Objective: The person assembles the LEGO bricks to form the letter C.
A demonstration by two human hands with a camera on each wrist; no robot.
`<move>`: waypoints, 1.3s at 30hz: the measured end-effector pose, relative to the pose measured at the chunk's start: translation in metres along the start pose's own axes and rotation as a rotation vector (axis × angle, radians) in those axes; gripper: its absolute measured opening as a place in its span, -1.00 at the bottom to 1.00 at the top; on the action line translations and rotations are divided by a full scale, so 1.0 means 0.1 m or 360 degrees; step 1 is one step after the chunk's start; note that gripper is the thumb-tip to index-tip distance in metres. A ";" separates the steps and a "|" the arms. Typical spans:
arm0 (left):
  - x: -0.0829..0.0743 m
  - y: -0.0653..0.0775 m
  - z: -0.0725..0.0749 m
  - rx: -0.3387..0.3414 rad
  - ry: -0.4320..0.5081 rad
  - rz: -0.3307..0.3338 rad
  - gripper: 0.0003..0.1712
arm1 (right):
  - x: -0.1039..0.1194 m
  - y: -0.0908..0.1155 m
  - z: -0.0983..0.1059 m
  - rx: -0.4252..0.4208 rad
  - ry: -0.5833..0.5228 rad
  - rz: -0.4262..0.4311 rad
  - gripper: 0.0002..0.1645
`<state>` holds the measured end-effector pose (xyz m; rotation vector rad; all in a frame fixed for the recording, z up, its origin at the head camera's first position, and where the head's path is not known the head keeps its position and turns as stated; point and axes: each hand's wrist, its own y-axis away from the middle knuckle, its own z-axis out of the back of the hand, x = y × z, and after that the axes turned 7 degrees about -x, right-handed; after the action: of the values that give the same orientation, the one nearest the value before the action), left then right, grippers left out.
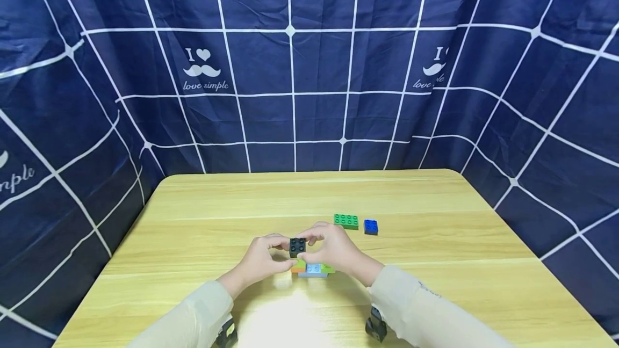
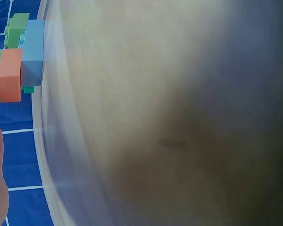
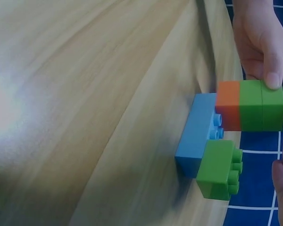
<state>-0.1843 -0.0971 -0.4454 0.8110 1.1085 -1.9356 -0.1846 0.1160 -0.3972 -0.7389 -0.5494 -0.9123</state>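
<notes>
On the table stands a built piece: a light blue brick (image 1: 313, 269) as base, a light green brick (image 3: 217, 169) at one end, and at the other an orange brick (image 3: 228, 106) under two stacked light green bricks (image 3: 272, 106). A black brick (image 1: 297, 247) tops that stack, only partly visible at the edge of the right wrist view. My left hand (image 1: 263, 256) holds the stack from the left, its thumb on the upper green brick. From the right, my right hand (image 1: 333, 248) pinches the black brick between thumb and fingers. Its fingertips are partly hidden.
Beyond my right hand, a dark green brick (image 1: 346, 222) and a small blue brick (image 1: 371, 226) lie on the wooden table (image 1: 217, 197). A dark blue curtain (image 1: 319, 117) with white lines surrounds the table's back and sides.
</notes>
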 end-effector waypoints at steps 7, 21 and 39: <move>0.00 -0.01 0.01 0.0020 0.0012 0.0029 -0.77 | -0.03 0.02 0.00 -0.0035 0.0025 0.0086 -0.63; 0.00 0.00 0.01 -0.0003 -0.0070 -0.0026 -0.77 | 0.02 0.02 0.01 0.0027 0.0107 0.0015 -0.66; -0.05 0.01 0.03 -0.0101 -0.0006 -0.0022 -0.66 | 0.01 0.03 0.01 0.0015 0.0094 -0.0045 -0.64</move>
<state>-0.1819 -0.0983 -0.4409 0.7671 1.1701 -1.9029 -0.1815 0.1170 -0.3969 -0.6948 -0.5128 -0.9544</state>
